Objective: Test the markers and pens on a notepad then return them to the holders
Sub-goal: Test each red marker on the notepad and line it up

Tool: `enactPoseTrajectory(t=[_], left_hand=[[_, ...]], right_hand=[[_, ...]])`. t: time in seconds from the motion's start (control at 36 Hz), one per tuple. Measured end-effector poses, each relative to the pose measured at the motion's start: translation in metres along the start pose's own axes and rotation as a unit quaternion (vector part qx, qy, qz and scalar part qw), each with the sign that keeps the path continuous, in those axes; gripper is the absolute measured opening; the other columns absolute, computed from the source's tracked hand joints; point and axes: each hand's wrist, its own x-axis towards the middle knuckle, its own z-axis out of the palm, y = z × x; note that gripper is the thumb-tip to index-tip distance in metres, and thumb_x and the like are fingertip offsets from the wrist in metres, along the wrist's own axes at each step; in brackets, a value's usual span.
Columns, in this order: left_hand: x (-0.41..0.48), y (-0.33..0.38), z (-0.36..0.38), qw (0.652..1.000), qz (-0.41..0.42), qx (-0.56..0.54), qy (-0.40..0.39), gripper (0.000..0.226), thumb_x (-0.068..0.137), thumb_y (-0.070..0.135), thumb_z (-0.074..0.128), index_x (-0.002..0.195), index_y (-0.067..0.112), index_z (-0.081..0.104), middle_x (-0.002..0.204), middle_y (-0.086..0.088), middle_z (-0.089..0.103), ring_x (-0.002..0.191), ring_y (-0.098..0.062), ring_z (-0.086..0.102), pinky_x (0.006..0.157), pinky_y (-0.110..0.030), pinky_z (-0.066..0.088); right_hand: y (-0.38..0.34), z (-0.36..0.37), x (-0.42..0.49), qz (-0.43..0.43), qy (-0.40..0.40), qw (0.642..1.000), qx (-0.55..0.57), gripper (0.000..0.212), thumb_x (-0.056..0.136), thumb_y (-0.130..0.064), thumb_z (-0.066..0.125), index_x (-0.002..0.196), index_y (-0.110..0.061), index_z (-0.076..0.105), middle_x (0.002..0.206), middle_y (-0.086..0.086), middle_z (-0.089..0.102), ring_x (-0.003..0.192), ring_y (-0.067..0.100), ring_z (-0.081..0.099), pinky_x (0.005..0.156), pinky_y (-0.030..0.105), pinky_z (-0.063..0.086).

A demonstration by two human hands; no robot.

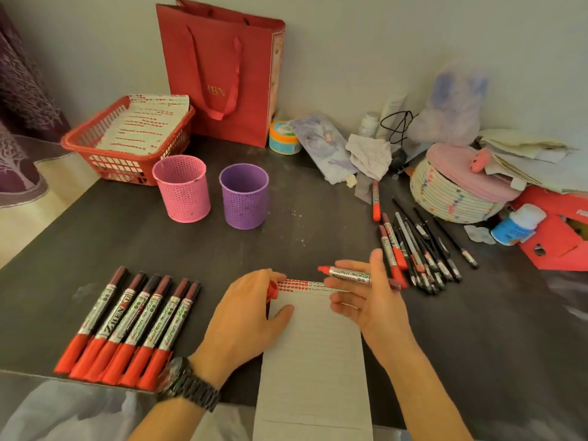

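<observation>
The left hand, with a dark wristwatch on its wrist, lies palm-down over the left edge of the notepad. Its thumb rests on the paper and its curled fingers pinch a red cap. The notepad lies lengthwise on the dark desk, and a band of red marks runs along its top edge.

The right hand hovers over the pad's top right corner. It holds one marker level between the raised thumb and loosely stretched fingers, with the red end pointing left, just above the band of marks.

To the left of the pad, a row of six markers lies side by side, red caps toward the person. To the right, beyond the right hand, a loose heap of pens and markers lies on the desk.

Farther back stand a pink holder and a purple holder, both upright and a little apart. Behind the pink one sits a red basket holding sheets with red marks. A red paper bag stands against the pale wall. At the right, a woven basket with a pink lid sits among clutter. A patterned curtain hangs at the far left.
</observation>
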Motion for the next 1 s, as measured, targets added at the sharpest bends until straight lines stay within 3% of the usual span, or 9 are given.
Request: enactPoseTrajectory(t=[0.08, 0.17, 0.22, 0.42, 0.58, 1.0], left_hand=[[0.001, -0.006, 0.006, 1.0, 0.004, 0.012, 0.011, 0.028, 0.083, 0.061, 0.058, 0.102, 0.044, 0.046, 0.116, 0.039, 0.034, 0.11, 0.012, 0.036, 0.092, -0.013, 0.031], [0.001, -0.008, 0.008, 1.0, 0.001, 0.011, 0.015, 0.032, 0.082, 0.064, 0.057, 0.104, 0.044, 0.047, 0.114, 0.039, 0.033, 0.107, 0.013, 0.033, 0.088, -0.01, 0.028], [0.001, -0.008, 0.007, 1.0, 0.0, 0.009, 0.02, 0.032, 0.081, 0.063, 0.058, 0.104, 0.043, 0.048, 0.115, 0.038, 0.035, 0.108, 0.014, 0.033, 0.088, -0.009, 0.026], [0.002, -0.006, 0.005, 1.0, -0.009, -0.014, 0.018, 0.03, 0.085, 0.06, 0.053, 0.104, 0.052, 0.031, 0.13, 0.026, 0.053, 0.127, 0.002, 0.043, 0.105, -0.022, 0.035], [0.004, -0.004, 0.004, 0.999, -0.041, -0.013, 0.005, 0.037, 0.085, 0.058, 0.06, 0.117, 0.048, 0.043, 0.133, 0.025, 0.05, 0.126, 0.001, 0.044, 0.102, -0.019, 0.031], [0.006, -0.003, 0.004, 0.997, -0.074, -0.021, -0.01, 0.044, 0.084, 0.057, 0.065, 0.123, 0.048, 0.045, 0.136, 0.025, 0.049, 0.126, -0.002, 0.044, 0.101, -0.021, 0.028]], right_hand=[[0.005, 0.014, 0.01, -0.039, 0.031, 0.997, -0.051, 0.039, 0.089, -0.054, 0.063, 0.083, -0.017, 0.074, 0.07, 0.011, 0.072, 0.056, 0.018, 0.066, 0.051, 0.027, 0.054], [0.009, 0.025, 0.024, -0.067, 0.049, 0.991, -0.101, 0.022, 0.097, -0.03, 0.064, 0.085, -0.012, 0.065, 0.059, 0.01, 0.065, 0.047, 0.018, 0.058, 0.042, 0.027, 0.048], [0.012, 0.031, 0.031, -0.082, 0.051, 0.988, -0.12, 0.019, 0.097, -0.024, 0.064, 0.086, -0.009, 0.064, 0.059, 0.012, 0.066, 0.046, 0.02, 0.059, 0.041, 0.028, 0.047], [0.031, 0.036, 0.034, -0.161, 0.121, 0.955, -0.219, 0.04, 0.089, -0.027, 0.074, 0.062, -0.008, 0.051, 0.045, 0.003, 0.057, 0.042, 0.006, 0.052, 0.049, 0.014, 0.043], [0.036, 0.034, 0.035, -0.169, 0.132, 0.949, -0.231, 0.035, 0.085, -0.013, 0.072, 0.057, -0.01, 0.052, 0.042, 0.002, 0.056, 0.041, 0.002, 0.049, 0.048, 0.01, 0.04], [0.037, 0.036, 0.035, -0.171, 0.128, 0.945, -0.248, 0.033, 0.085, -0.014, 0.071, 0.057, -0.016, 0.055, 0.044, 0.003, 0.058, 0.04, 0.002, 0.052, 0.046, 0.012, 0.042]])
